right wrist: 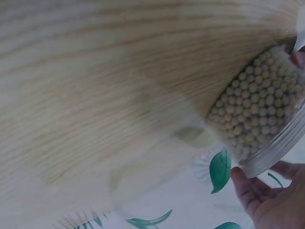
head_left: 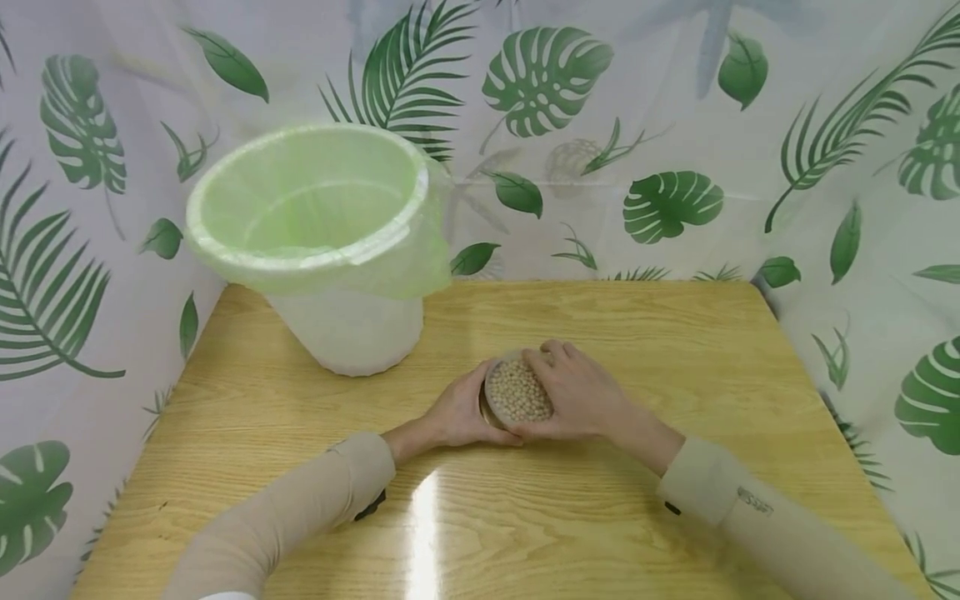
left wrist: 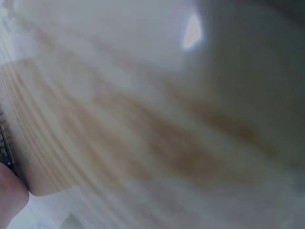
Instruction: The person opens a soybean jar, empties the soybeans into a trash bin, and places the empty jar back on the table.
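In the head view, a clear round jar [head_left: 517, 392] full of pale round beans is held between both hands over the middle of the table. My left hand [head_left: 459, 414] grips its left side, thumb along the near edge. From the other side my right hand [head_left: 583, 397] holds it, fingers over the far rim. The right wrist view shows the tilted jar [right wrist: 257, 105], with a ridged clear band [right wrist: 279, 145] at one end and fingertips [right wrist: 238, 174] touching it. Only a sliver of the jar and part of a digit [left wrist: 12, 193] appear in the left wrist view.
A tall white bin [head_left: 352, 329] with a light green plastic liner [head_left: 431, 242] stands at the back left of the wooden table [head_left: 600, 517]. Leaf-patterned cloth [head_left: 570, 167] hangs behind the table and along both sides.
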{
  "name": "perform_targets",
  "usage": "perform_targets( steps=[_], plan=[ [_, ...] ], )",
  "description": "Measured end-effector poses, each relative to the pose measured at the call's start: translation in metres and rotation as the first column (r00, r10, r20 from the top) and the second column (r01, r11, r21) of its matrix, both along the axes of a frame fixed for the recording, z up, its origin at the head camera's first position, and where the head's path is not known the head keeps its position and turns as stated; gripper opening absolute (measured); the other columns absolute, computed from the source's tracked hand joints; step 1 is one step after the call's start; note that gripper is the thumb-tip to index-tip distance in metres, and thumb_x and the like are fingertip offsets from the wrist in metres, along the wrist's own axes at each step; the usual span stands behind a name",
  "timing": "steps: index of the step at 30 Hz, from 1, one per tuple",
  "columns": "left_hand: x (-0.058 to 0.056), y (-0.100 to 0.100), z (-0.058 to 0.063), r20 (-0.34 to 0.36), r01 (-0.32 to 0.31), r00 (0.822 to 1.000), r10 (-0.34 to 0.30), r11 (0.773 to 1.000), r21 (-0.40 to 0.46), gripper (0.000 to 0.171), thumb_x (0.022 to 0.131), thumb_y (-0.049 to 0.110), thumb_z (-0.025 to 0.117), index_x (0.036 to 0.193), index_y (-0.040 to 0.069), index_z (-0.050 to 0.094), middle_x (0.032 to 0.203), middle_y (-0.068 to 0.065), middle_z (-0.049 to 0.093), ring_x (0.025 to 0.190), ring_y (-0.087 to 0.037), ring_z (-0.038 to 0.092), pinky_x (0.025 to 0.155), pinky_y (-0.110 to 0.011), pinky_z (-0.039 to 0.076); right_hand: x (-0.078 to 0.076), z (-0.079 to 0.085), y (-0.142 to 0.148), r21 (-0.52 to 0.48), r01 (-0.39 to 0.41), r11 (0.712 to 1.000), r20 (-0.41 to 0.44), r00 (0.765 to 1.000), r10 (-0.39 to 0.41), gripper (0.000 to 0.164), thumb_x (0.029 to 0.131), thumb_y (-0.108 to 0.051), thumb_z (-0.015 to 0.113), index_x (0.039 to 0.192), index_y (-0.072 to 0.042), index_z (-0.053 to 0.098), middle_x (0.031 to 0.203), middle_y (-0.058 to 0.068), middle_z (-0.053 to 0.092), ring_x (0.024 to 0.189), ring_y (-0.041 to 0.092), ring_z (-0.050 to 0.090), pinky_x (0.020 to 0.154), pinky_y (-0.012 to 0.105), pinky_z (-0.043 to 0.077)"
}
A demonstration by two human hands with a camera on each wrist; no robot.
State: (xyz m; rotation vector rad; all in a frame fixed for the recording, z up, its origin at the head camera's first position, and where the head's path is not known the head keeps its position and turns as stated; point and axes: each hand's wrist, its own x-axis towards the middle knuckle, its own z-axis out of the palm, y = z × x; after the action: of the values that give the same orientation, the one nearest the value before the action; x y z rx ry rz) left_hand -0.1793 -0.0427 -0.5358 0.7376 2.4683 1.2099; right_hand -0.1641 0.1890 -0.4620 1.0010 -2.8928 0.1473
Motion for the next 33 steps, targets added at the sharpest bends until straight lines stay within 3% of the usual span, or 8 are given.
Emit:
perform_targets(
  steps=[4,7,18,27,33],
  plan=[
    [0.0,0.0,0.001,0.005,-0.008,1.0,0.008,1.0,-0.003,0.122,0.071,0.05,0.096,0.165,0.017,0.026,0.163,-0.008,0.047,0.151,-0.028,0.048,0.126,-0.048,0.042,0.007,0.004,-0.006,0.003,0.104,0.995,0.054,0.993,-0.104,0.105,0.077,-0.084,0.069,0.146,-0.006,0.053,0.127,0.022,0.06,0.112,0.036,0.063,0.093,0.052,0.061],
    [0.0,0.0,0.002,0.002,-0.006,1.0,0.006,1.0,-0.014,0.121,0.071,0.051,0.096,0.165,0.016,0.027,0.162,-0.008,0.048,0.15,-0.028,0.049,0.125,-0.048,0.044,0.007,0.003,-0.008,-0.008,0.124,0.992,0.053,0.991,-0.124,0.103,0.076,-0.084,0.07,0.142,-0.006,0.055,0.124,0.021,0.06,0.109,0.035,0.063,0.09,0.051,0.062],
    [-0.002,0.003,0.006,0.008,-0.037,0.999,0.038,0.996,-0.084,0.125,0.066,0.054,0.097,0.165,0.021,0.027,0.16,-0.009,0.051,0.146,-0.031,0.052,0.121,-0.051,0.046,0.0,-0.003,-0.003,-0.025,0.024,0.999,-0.029,0.999,-0.025,0.103,0.073,-0.079,0.074,0.14,-0.003,0.058,0.114,0.019,0.059,0.094,0.029,0.063,0.084,0.046,0.062],
    [-0.004,0.002,0.007,-0.018,-0.029,0.999,0.028,0.995,-0.097,0.125,0.065,0.056,0.097,0.164,0.022,0.028,0.159,-0.009,0.053,0.144,-0.032,0.054,0.119,-0.051,0.048,-0.003,-0.005,0.0,-0.058,0.014,0.998,0.009,1.0,-0.014,0.106,0.071,-0.076,0.078,0.145,-0.003,0.057,0.128,0.023,0.059,0.108,0.035,0.065,0.094,0.051,0.061],
    [-0.005,0.002,0.006,-0.02,-0.027,0.999,0.025,0.995,-0.097,0.125,0.065,0.056,0.097,0.164,0.023,0.029,0.16,-0.008,0.052,0.144,-0.031,0.054,0.12,-0.052,0.047,-0.012,-0.005,0.005,-0.058,-0.076,0.995,0.009,0.997,0.077,0.101,0.069,-0.07,0.08,0.143,-0.006,0.056,0.129,0.021,0.059,0.111,0.035,0.064,0.096,0.052,0.061]
  ],
)
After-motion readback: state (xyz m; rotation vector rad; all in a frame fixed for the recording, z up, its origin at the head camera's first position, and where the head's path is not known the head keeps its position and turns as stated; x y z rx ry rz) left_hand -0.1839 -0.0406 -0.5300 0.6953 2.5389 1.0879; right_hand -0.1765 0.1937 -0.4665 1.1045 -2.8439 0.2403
